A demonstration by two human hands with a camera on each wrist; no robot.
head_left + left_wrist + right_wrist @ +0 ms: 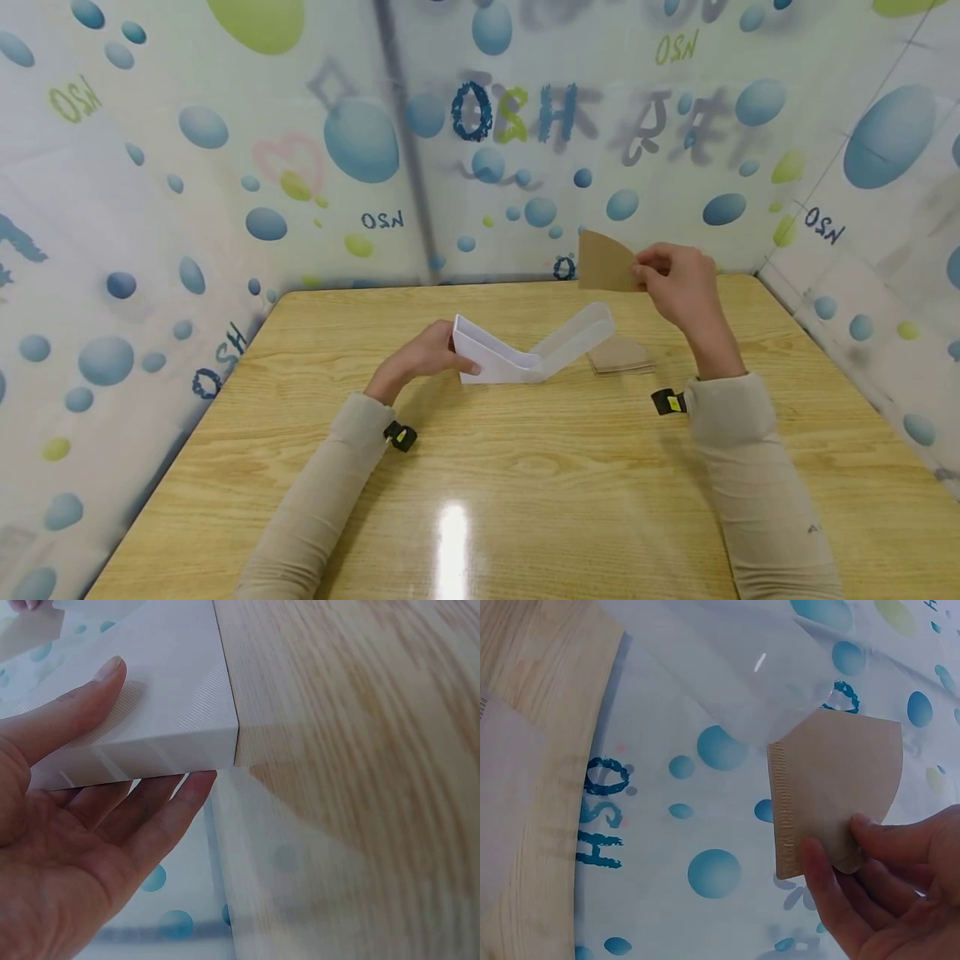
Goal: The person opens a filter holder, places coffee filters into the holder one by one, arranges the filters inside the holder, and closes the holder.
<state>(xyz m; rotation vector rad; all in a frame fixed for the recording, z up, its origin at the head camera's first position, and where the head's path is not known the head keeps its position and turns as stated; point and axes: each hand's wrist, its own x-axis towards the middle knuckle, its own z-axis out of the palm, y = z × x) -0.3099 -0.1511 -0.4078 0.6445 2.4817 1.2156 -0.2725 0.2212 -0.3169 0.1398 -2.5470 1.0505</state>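
Observation:
My left hand [429,352] grips the left end of a white box [491,354], thumb on the near face. In the left wrist view the thumb lies on the box's broad side and the fingers are curled behind its edge. A clear, flap-like lid [576,337] stands open from the box's right end. Up at the right, my right hand [681,283] pinches a brown paper coffee filter [603,262] by its edge; its crimped seam shows in the right wrist view [836,787]. Below it on the table lies a small stack of brown coffee filters [621,355], partly behind the lid.
The wooden table [525,475] ends at a wall sheet [480,192] printed with blue and green spots at the back. The same sheet runs along both sides. A small black wrist camera [401,436] sits on the left cuff, another on the right.

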